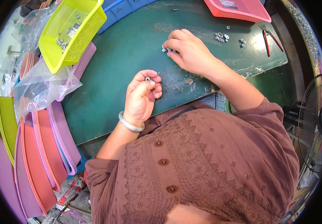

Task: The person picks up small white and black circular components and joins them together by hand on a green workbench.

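The small metal piece [148,79] sits at the fingertips of the left hand [140,95], pinched between the thumb and the bent index finger, with a dark hole facing up. It looks light, hard and stiff, unlikely to crush but probably smooth enough to slip or roll out of a loose pinch; the best hold is likely across its outer sides, with the hole left free. The left hand's other fingers curl loosely beside the thumb, the palm turned partly upward; just below, the wrist wears a pale bangle [131,123], the forearm rising from the lower edge.

Beyond these fingers and to their right, the right hand [191,48] reaches palm down, wrist slightly arched, its forearm slanting in from the right. Its fingertips point down and left at a few loose metal pieces [164,49] on the green table [108,74]; thumb and fingers stand near each other, but I cannot tell whether they grip one. Pieces this small probably call for a fingertip pick.

Farther right of the right fingers lie a cluster of metal parts [222,37] and a smaller group [242,43], then red-handled pliers [268,44]. Well left of both hands' fingers, a yellow-green basket [50,56] holds more small parts
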`<state>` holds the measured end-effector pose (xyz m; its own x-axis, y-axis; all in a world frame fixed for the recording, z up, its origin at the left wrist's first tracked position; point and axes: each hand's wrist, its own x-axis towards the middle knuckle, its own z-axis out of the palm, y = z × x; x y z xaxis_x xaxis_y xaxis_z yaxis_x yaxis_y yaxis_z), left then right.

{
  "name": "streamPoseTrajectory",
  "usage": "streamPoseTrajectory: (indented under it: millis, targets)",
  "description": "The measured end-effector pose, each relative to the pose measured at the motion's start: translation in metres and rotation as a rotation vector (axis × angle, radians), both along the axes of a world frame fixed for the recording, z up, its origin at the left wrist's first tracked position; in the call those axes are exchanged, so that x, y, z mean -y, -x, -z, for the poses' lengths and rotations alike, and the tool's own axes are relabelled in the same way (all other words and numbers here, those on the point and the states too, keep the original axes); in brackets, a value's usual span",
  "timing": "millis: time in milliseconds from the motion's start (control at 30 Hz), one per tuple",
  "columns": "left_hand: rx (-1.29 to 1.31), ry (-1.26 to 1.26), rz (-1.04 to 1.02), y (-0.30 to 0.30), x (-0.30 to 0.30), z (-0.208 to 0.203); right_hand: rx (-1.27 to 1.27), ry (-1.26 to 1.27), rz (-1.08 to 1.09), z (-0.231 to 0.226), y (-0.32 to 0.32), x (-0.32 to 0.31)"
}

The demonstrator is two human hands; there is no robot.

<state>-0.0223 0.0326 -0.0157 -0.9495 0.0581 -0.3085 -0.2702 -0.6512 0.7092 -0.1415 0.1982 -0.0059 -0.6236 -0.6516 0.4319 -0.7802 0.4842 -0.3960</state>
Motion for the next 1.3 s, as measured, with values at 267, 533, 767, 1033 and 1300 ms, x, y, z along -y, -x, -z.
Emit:
streamPoseTrajectory:
  millis: [267, 533, 767, 1033, 1300]
  targets:
    - [0.095, 0.069, -0.040, 0.004, 0.001, -0.008, -0.056, -0.052, -0.079, 0.008, 0.011, 0.010]
    - [0.074, 0.179, -0.004, 0.012, -0.002, -0.016, 0.175, 0.245, -0.287, -0.016, -0.021, 0.010]
    - [0.074, 0.149, 0.018, 0.010, -0.001, -0.011, 0.311, 0.389, -0.305, -0.015, -0.029, 0.009]
    - [0.092, 0.079, 0.042, 0.008, -0.002, -0.011, 0.487, 0.548, -0.269, -0.004, -0.032, 0.010]
    - [0.078, 0.114, 0.034, 0.006, -0.003, -0.012, 0.450, 0.516, -0.253, -0.006, -0.033, 0.010]
